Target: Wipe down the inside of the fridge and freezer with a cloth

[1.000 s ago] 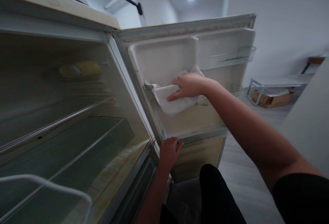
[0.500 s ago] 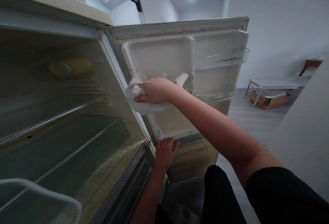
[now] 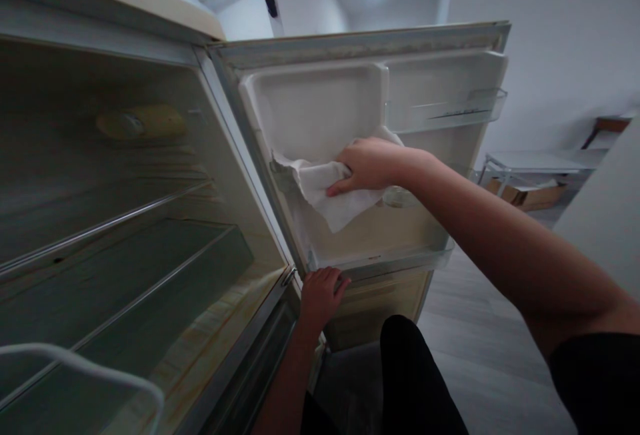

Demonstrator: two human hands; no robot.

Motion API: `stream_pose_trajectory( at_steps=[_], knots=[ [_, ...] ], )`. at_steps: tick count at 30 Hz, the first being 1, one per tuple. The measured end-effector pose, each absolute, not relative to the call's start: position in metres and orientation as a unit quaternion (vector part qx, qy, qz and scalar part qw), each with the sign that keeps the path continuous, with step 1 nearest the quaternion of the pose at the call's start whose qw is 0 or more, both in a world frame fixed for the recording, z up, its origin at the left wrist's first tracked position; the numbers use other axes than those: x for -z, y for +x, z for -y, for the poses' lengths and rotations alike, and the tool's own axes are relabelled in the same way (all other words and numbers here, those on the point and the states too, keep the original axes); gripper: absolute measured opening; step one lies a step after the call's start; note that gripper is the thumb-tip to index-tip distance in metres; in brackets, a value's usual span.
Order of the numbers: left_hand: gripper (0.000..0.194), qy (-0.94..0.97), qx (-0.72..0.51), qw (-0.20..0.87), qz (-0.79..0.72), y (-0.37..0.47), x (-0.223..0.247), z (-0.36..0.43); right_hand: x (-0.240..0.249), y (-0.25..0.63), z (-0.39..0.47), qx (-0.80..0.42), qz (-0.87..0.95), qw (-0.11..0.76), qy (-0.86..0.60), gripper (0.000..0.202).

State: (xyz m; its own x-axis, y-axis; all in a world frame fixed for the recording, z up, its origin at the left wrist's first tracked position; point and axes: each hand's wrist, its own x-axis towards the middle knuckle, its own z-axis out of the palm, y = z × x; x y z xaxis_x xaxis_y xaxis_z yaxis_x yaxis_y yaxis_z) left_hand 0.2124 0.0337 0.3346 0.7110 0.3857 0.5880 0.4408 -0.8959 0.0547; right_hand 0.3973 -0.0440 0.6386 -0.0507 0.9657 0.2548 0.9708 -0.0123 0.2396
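**Across the inner side of the open refrigerator door (image 3: pixel 315 98), your right hand (image 3: pixel 371 163) has the white cloth (image 3: pixel 320 185) bunched under it**

Around your right fingers, the wiping looks part-way along, though how much is done cannot be read for sure. Just above them, the door's upper panel appears pale and fairly even. Farther up, grime marks the door's top edge (image 3: pixel 370 53). To their upper right, the clear upper bin (image 3: pixel 425 118) carries a dark streak. Well below and to the left, beside your left hand (image 3: pixel 323 296), yellow-brown staining runs along the compartment floor (image 3: pixel 210 322). Judging by these marks, the top edge, that bin and the floor do not look wiped yet.

The cloth is thin and limp, with a rough, ragged edge. It spreads left of your right fingers in loose folds, drops to a hanging point below them, and shows another fold above the back of the hand. No clear stain stands out on it in this dim light; whether it is wet you cannot tell.

Your right fingers are closed on the cloth, the thumb pressed along its near face and the fingertips buried from sight. Your left fingers bend over the near end of the bottom door bin (image 3: pixel 395 263), the thumb held apart; whether they grip it or merely rest there, you cannot tell.
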Motion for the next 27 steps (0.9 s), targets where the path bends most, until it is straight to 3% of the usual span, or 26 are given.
stream_pose_trajectory(
  at_steps=[5, 11, 27],
  knots=[
    [0.024, -0.929, 0.264, 0.021, 0.26, 0.209, -0.344, -0.03, -0.634, 0.383, 0.049, 0.197, 0.681, 0.029, -0.705, 0.076],
    [0.064, -0.953, 0.067, 0.04, 0.292, 0.231, -0.375, -0.028, -0.632, 0.372, 0.049, 0.201, 0.672, 0.043, -0.712, 0.082],
    [0.063, -0.957, 0.117, 0.04, 0.264, 0.223, -0.36, -0.035, -0.637, 0.326, 0.015, 0.181, 0.746, 0.065, -0.638, 0.053]
  ],
)
